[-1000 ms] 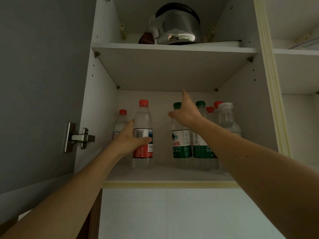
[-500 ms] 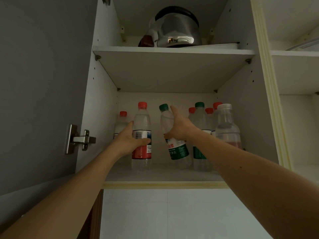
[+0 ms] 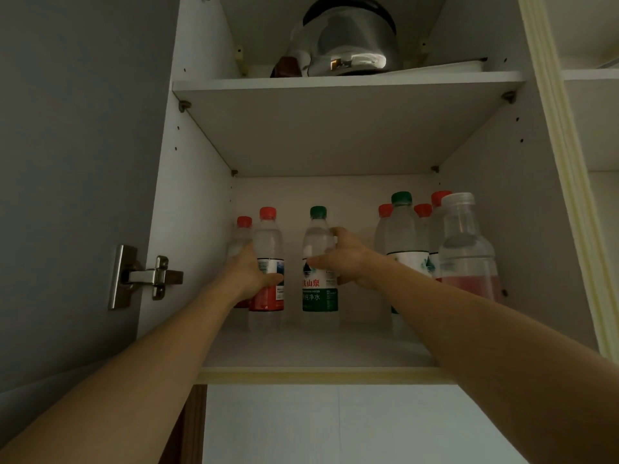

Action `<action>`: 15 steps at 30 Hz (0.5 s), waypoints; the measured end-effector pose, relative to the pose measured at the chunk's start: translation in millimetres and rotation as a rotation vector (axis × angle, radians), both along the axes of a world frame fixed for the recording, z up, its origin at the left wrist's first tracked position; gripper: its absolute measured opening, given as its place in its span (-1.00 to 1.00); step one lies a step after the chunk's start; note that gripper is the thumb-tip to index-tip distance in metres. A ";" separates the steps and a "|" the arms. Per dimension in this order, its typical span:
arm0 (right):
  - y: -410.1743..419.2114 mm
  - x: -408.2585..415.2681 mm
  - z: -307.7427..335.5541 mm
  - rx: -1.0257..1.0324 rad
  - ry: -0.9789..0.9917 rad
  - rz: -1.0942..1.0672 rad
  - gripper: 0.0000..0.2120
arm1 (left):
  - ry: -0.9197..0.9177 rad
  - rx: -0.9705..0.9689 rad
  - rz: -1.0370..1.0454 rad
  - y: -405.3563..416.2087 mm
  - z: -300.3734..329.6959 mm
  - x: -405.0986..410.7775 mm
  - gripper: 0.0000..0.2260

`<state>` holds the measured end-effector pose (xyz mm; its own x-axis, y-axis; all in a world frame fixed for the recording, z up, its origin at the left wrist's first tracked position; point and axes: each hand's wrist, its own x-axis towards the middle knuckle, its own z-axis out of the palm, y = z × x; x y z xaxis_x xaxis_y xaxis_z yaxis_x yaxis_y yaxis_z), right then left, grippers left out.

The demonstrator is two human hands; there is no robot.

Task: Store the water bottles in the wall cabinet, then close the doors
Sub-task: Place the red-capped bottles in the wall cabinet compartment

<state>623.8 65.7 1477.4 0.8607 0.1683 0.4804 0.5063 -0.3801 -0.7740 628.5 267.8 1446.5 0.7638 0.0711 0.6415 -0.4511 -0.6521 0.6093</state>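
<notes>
The clear plastic water bottle with a green cap and green label [image 3: 319,262] stands upright on the lower shelf of the white wall cabinet [image 3: 301,349], its long axis vertical and its cap pointing straight up toward the shelf above. The right hand [image 3: 345,259] grips it from the right side at shoulder height, thumb across the front and fingers curled round the back. Just to its left, apart by a narrow gap, stands a clear plastic water bottle with a red cap and red label [image 3: 268,262], also upright with its cap up. The left hand [image 3: 249,274] holds this one from the left, thumb lying across the label. Behind it, close to the cabinet's left wall, a second red-capped bottle [image 3: 242,229] is partly hidden.

Well apart on the right side of the shelf is a cluster of upright bottles: a taller green-capped bottle [image 3: 403,229], several red caps behind it, and in front a wide clear bottle with a clear cap and pink liquid in its lower part [image 3: 465,249].

On the upper shelf sits a shiny metal kettle [image 3: 351,41]. A metal door hinge [image 3: 144,277] is fixed on the open grey door at left.
</notes>
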 end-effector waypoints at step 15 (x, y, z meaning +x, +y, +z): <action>-13.4 19.7 -17.9 -0.342 0.118 -0.003 -0.23 | -0.022 0.532 0.299 -0.5 21.9 7.4 0.28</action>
<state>643.4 52.4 1459.5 0.9076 0.3000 0.2938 0.4197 -0.6286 -0.6548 635.9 267.3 1468.5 0.7462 -0.0543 0.6636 -0.2104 -0.9648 0.1576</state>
